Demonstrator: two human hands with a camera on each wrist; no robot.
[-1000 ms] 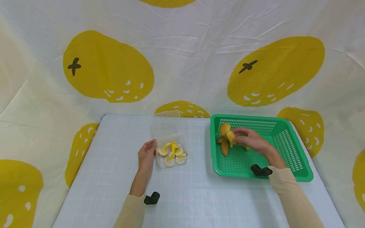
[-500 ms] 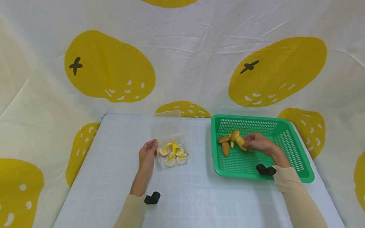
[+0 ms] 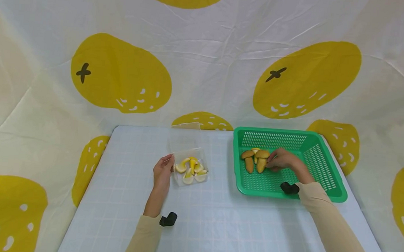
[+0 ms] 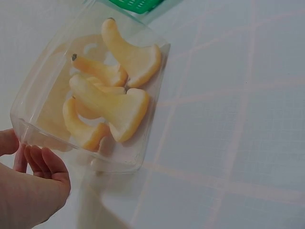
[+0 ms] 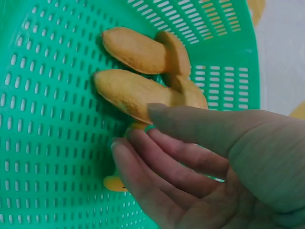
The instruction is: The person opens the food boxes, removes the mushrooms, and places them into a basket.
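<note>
Left hand (image 4: 38,188) holds one clear box (image 4: 50,78) of five yellow mushrooms (image 4: 113,110).

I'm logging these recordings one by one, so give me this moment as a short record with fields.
Left hand: holds the left edge of a clear plastic box
Box contents: several curved, yellow-and-cream, mushroom-like pieces
Box lid: open, at the far side
Right hand: inside a rectangular green perforated plastic basket, thumb at the nearest piece; contact unclear
Basket contents: two tan mushroom-shaped pieces side by side, more yellow partly hidden
Surface: pale checked tablecloth
</note>
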